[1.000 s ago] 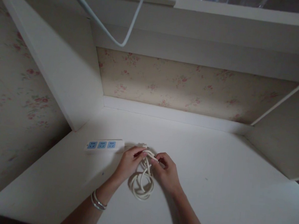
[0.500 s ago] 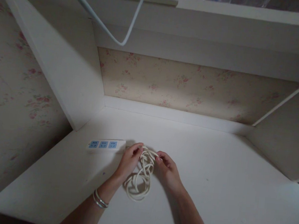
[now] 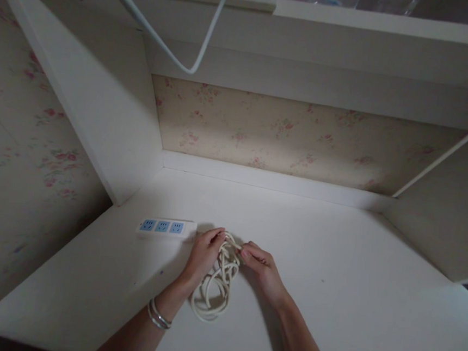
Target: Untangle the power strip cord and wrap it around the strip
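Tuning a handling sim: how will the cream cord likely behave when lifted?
Probably floppy: the cream cord curves in loose loops. Likely to sag, since the left hand and right hand pinch the bundle only near its far end. Strands may snag, as they cross in several places.

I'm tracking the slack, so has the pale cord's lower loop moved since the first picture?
Yes: the cord's lower loop has shifted left and slightly down the picture, nearer the dark speck on the desk.
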The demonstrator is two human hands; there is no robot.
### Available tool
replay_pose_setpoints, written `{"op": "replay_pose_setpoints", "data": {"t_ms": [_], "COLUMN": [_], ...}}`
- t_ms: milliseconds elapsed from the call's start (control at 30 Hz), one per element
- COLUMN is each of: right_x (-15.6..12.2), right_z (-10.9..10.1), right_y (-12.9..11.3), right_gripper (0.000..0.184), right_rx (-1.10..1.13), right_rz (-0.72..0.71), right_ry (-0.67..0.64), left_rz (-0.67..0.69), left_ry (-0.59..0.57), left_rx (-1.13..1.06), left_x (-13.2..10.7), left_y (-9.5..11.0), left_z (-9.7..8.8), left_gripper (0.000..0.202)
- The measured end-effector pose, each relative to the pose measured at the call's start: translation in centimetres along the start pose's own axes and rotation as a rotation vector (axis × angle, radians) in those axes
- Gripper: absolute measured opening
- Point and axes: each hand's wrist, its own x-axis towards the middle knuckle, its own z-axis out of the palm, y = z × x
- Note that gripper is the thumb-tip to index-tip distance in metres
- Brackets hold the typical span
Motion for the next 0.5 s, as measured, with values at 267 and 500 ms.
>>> {"op": "replay_pose_setpoints", "data": {"t_ms": [267,500], "right_x": [0.13,0.19], "right_z": [-0.09,-0.12], "right_y": [0.25,0.55], "right_gripper": [0.031,0.029], "right_rx": [0.215,0.376], "right_rz": [0.055,0.063], "right_ry": [-0.047,-0.079], "left_rz": [-0.006,-0.099], "left_ry": [0.008,-0.052], "left_rx": [-0.084,-0.268], "left_x": [0.05,-0.27], "left_y": [0.14,0.65], "left_z": [-0.19,-0.06], "left_gripper": [0.026,0.029]}}
